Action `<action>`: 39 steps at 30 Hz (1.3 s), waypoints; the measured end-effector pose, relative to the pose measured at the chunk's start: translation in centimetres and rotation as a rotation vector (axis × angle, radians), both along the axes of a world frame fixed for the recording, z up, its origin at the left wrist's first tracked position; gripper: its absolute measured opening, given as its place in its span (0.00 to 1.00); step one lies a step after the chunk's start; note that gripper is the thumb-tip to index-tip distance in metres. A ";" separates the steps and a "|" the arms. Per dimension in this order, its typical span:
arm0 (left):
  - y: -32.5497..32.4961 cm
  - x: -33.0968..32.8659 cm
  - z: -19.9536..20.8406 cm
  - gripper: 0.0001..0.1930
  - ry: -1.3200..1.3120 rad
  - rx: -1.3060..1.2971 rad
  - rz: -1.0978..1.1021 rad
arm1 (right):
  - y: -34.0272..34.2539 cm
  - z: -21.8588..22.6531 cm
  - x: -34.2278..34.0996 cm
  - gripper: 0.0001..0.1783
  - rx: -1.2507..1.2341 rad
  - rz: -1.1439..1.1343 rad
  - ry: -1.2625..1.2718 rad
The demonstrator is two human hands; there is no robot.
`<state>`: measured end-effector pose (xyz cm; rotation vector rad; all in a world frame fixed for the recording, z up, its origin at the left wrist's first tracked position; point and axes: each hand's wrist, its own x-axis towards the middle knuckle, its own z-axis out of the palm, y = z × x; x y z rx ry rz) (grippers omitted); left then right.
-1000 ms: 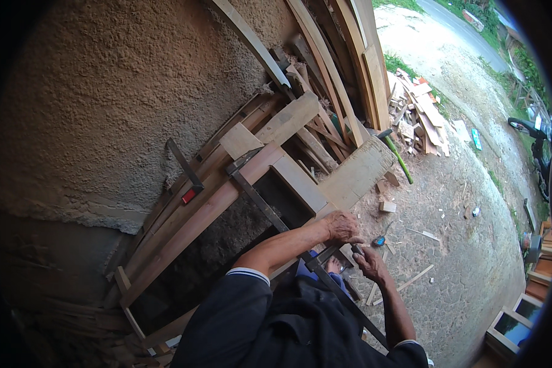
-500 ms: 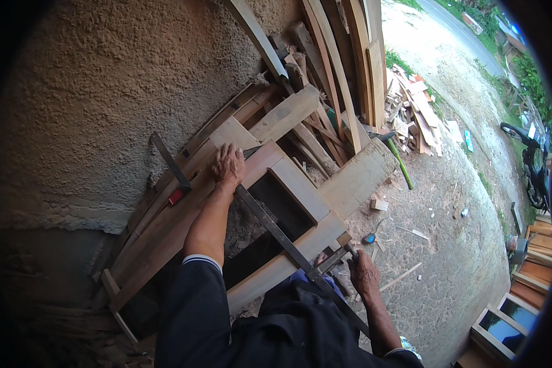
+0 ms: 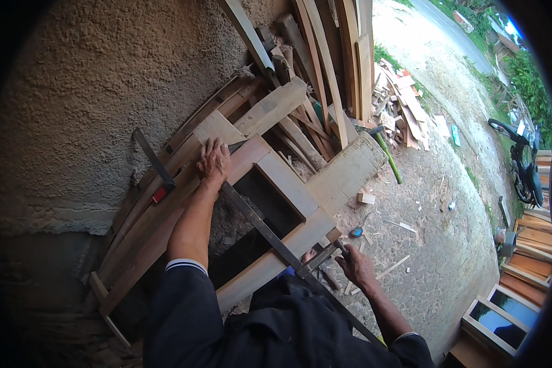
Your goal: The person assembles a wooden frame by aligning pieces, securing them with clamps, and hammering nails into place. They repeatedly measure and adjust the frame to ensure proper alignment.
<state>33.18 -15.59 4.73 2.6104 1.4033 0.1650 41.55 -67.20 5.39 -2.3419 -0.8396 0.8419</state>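
A long dark metal bar clamp (image 3: 260, 226) lies across a wooden frame (image 3: 282, 178) with rectangular openings. My left hand (image 3: 214, 161) is closed over the clamp's far end, its fingers bent down against the wood. At the near edge, my right hand (image 3: 356, 267) grips the handle of the clamp's screw, partly hiding it. Between the screw and the frame's edge sits a small wood block (image 3: 333, 235). A second clamp (image 3: 154, 161) with a red part grips the boards farther left.
A rough wall (image 3: 116, 80) rises at the left. Planks (image 3: 349, 61) lean at the back, beside a heap of offcuts (image 3: 402, 101). A thick beam (image 3: 349, 172) lies under the frame. On the ground is a blue tape measure (image 3: 356, 232); a motorcycle (image 3: 521, 159) stands far right.
The whole view has shifted a little, so the scene sits farther left. My right hand has turned slightly at the screw handle; my left hand keeps its place on the frame.
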 end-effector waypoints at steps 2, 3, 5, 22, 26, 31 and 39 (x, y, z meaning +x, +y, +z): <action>0.5 -0.1 -0.8 0.26 -0.032 -0.002 -0.010 | 0.3 -0.2 -2.0 0.25 -0.129 -0.077 -0.239; 0.7 -0.1 -1.1 0.27 -0.034 -0.013 -0.002 | 0.6 -0.4 -1.8 0.25 -0.202 -0.078 -0.154; 0.9 -0.1 -1.4 0.27 -0.035 0.017 -0.032 | 1.2 -0.7 -0.4 0.24 -0.342 -0.082 0.013; -0.1 -0.2 -0.2 0.26 0.009 0.017 -0.005 | 0.1 -1.7 1.7 0.21 -0.107 0.063 0.152; -0.5 0.1 0.3 0.26 0.024 -0.007 0.026 | -0.3 -1.6 5.4 0.16 -0.140 -0.035 1.144; -0.5 0.1 1.2 0.26 0.045 -0.059 0.027 | -0.7 -1.6 -0.2 0.28 0.005 0.043 -0.152; 0.2 -0.1 -0.9 0.26 0.000 -0.018 0.005 | 0.7 -1.6 -0.5 0.16 -0.411 -0.068 -0.034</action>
